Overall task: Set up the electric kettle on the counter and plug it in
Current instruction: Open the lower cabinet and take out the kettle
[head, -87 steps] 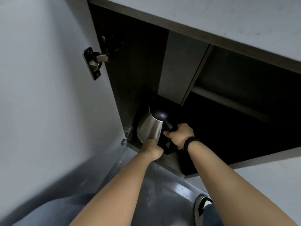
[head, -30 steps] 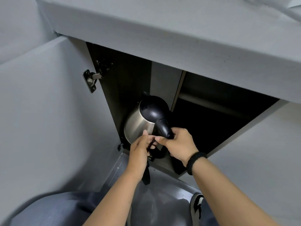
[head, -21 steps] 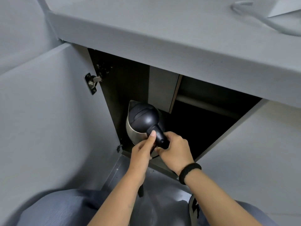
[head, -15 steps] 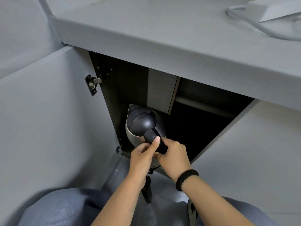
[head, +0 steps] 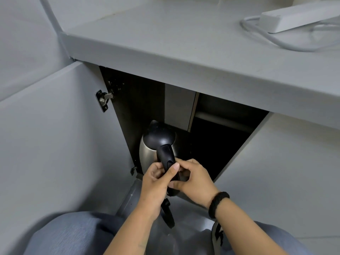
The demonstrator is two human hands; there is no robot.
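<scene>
Grey worktop (head: pixel 184 45) above open dark cabinet (head: pixel 211 144); white power strip (head: pixel 298 15) on worktop, far right. Steel electric kettle with black lid (head: pixel 156 144) at cabinet mouth, below worktop. Left hand (head: pixel 156 183) and right hand (head: pixel 195 181) both curled round black handle (head: pixel 166 155). Black plug (head: pixel 168 214) dangles beneath.

open grey cabinet door (head: pixel 60 144) swung left, metal hinge (head: pixel 103 100) at its inner edge, dark cabinet interior (head: pixel 220 144), pale vertical panel (head: pixel 178 105) at the back, black wristband (head: pixel 218 203), blue-grey trousers (head: pixel 73 234) at bottom, shoe (head: pixel 218 234) on grey floor (head: pixel 187 208)
</scene>
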